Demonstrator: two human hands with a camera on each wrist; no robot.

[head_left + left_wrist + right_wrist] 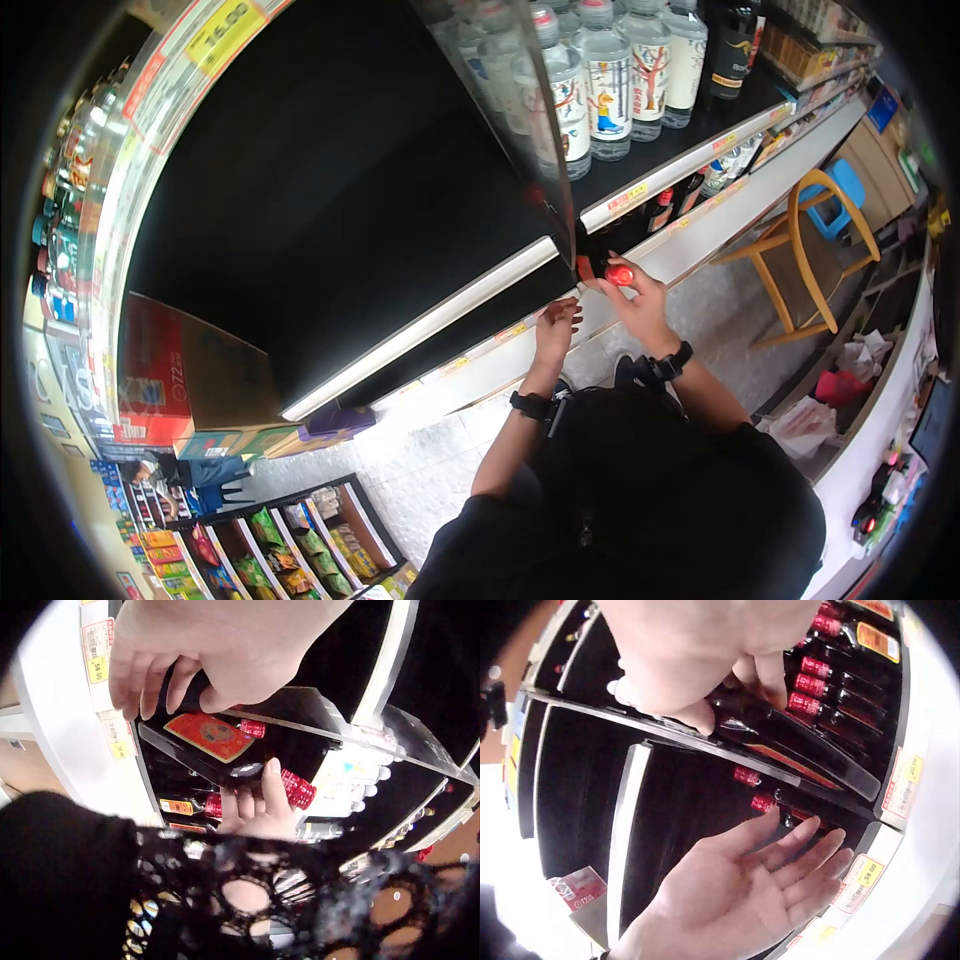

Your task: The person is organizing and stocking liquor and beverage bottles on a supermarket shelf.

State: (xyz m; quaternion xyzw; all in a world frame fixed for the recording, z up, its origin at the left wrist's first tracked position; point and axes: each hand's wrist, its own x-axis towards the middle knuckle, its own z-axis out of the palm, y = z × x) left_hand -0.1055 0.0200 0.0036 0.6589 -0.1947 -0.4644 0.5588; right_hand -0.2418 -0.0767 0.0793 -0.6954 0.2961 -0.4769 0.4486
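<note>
A dark bottle [795, 742] with a red label [214, 735] and a red cap [619, 274] is tilted at the front of a low black shelf. My right hand [632, 295] grips it near the neck, fingers curled round it [697, 660]. My left hand [558, 318] hovers just left of the bottle at the white shelf edge [500, 340]. Its palm [742, 892] is open, its fingers are straight, and it holds nothing. Several more dark bottles with red caps [810, 686] stand in rows behind.
Clear bottles [610, 80] fill the shelf above, beside a glass divider [520, 110]. Price tags [859, 881] line the shelf edge. A wooden chair with a blue seat [815, 230] stands to the right. A red box [155, 370] and snack racks [280, 540] lie to the left.
</note>
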